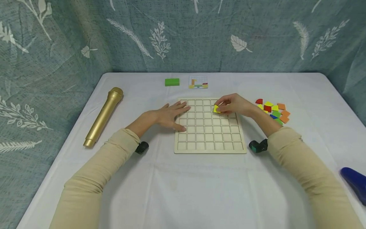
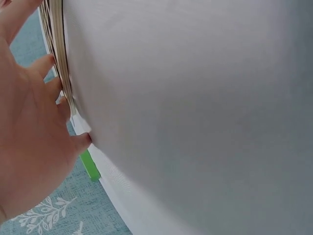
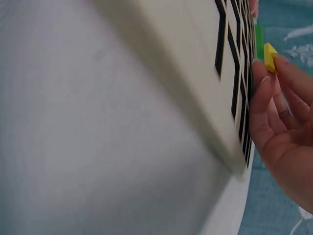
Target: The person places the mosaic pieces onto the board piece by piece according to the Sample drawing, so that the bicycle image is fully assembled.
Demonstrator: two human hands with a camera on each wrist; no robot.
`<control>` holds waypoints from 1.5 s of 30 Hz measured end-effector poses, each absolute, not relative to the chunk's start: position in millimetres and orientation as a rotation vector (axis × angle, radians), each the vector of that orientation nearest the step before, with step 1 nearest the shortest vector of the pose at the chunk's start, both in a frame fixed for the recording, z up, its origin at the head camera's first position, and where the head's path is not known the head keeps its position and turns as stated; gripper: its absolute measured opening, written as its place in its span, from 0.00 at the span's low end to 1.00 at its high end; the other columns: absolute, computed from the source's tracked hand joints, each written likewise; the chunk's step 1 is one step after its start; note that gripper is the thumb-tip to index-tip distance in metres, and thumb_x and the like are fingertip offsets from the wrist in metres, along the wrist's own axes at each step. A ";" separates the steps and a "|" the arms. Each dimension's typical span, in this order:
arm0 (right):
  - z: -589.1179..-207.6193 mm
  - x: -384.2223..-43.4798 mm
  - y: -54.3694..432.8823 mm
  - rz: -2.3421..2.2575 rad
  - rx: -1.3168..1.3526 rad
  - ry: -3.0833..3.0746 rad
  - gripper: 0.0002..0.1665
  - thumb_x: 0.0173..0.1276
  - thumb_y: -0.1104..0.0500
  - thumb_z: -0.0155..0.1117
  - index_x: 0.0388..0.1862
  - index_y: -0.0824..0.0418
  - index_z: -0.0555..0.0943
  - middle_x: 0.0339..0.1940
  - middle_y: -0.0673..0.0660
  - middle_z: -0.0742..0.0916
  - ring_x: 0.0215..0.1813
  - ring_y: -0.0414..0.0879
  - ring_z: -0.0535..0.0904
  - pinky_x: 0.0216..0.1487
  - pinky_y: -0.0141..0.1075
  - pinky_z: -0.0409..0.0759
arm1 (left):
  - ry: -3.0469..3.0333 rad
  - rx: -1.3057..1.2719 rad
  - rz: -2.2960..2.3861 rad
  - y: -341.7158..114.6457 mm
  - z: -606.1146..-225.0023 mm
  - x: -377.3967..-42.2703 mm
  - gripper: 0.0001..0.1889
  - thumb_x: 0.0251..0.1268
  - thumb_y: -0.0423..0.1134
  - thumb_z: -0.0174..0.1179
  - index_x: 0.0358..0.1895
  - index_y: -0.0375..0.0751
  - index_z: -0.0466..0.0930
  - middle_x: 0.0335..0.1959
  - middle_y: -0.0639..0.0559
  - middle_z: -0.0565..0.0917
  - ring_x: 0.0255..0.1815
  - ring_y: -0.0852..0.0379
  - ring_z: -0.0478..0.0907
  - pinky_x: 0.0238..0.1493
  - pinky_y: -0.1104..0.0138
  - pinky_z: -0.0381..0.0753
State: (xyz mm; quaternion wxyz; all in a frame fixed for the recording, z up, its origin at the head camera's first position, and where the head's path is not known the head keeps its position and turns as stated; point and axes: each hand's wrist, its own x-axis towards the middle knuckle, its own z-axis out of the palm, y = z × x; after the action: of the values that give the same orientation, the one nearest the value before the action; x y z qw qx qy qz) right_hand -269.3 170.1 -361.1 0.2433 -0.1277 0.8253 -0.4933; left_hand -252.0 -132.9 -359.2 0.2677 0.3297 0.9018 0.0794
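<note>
A pale wooden grid board (image 1: 210, 137) lies in the middle of the white table. My left hand (image 1: 168, 116) rests on its left edge, fingers spread over the outer squares; the left wrist view shows the fingers (image 2: 55, 88) along the board's side. Between thumb and fingertips my right hand (image 1: 235, 104) pinches a small yellow tile (image 1: 216, 109) over the upper right squares. In the right wrist view the yellow tile (image 3: 270, 58) stands tilted close above the grid, its far part hidden by the fingers.
To the board's right lies a loose group of red, yellow, green, blue and orange tiles (image 1: 275, 113). Behind the board are a green block (image 1: 172, 82) and a pattern card (image 1: 198, 82). A gold microphone (image 1: 103, 117) lies at left, a dark blue object (image 1: 354, 183) at the right edge.
</note>
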 end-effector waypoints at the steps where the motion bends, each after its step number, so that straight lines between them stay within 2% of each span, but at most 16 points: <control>1: -361.1 -269.2 166.5 -1.328 -0.359 2.269 0.18 0.67 0.61 0.65 0.53 0.68 0.79 0.33 0.57 0.84 0.34 0.46 0.82 0.38 0.33 0.79 | 2.436 0.891 0.207 -132.7 -359.3 -252.2 0.50 0.61 0.65 0.55 0.78 0.50 0.36 0.77 0.51 0.32 0.75 0.52 0.25 0.70 0.47 0.29; 10: -358.7 -265.7 136.0 -1.268 -0.412 2.263 0.17 0.67 0.62 0.64 0.52 0.68 0.80 0.32 0.58 0.85 0.30 0.46 0.78 0.31 0.33 0.76 | 2.445 0.902 0.148 -134.0 -360.8 -253.7 0.55 0.55 0.72 0.54 0.78 0.54 0.33 0.77 0.54 0.30 0.75 0.53 0.24 0.70 0.49 0.30; 17: -358.2 -266.3 121.9 -1.224 -0.382 2.297 0.16 0.68 0.64 0.63 0.52 0.69 0.80 0.32 0.58 0.86 0.29 0.45 0.80 0.29 0.33 0.76 | 2.484 0.911 0.106 -140.3 -365.5 -251.9 0.58 0.50 0.76 0.53 0.77 0.54 0.32 0.77 0.54 0.30 0.75 0.54 0.25 0.71 0.50 0.31; 31: -356.5 -261.9 104.2 -1.148 -0.366 2.357 0.14 0.66 0.63 0.66 0.48 0.69 0.83 0.38 0.59 0.87 0.35 0.46 0.83 0.38 0.34 0.81 | 2.489 0.914 0.093 -144.6 -366.0 -249.7 0.58 0.50 0.78 0.51 0.77 0.58 0.31 0.76 0.58 0.27 0.75 0.55 0.24 0.71 0.51 0.30; 39: -356.4 -260.0 104.7 -1.162 -0.382 2.362 0.13 0.66 0.63 0.65 0.47 0.69 0.84 0.34 0.58 0.87 0.32 0.46 0.82 0.34 0.34 0.80 | 2.486 0.923 0.076 -144.5 -365.6 -249.9 0.56 0.50 0.79 0.49 0.77 0.60 0.30 0.76 0.57 0.27 0.75 0.56 0.24 0.71 0.51 0.30; 45: -355.3 -259.7 106.4 -1.198 -0.417 2.334 0.14 0.68 0.65 0.63 0.49 0.71 0.82 0.36 0.60 0.87 0.32 0.46 0.81 0.34 0.33 0.79 | 2.486 0.927 0.071 -145.1 -365.2 -249.4 0.56 0.50 0.79 0.48 0.77 0.61 0.32 0.76 0.52 0.25 0.74 0.55 0.23 0.71 0.50 0.30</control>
State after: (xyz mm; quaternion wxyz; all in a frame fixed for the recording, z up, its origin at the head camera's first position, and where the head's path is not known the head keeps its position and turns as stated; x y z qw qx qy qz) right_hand -259.7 106.4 -355.3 0.2402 -0.1523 0.8529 -0.4377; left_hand -249.4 -145.1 -365.2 0.2415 0.3389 0.9089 0.0259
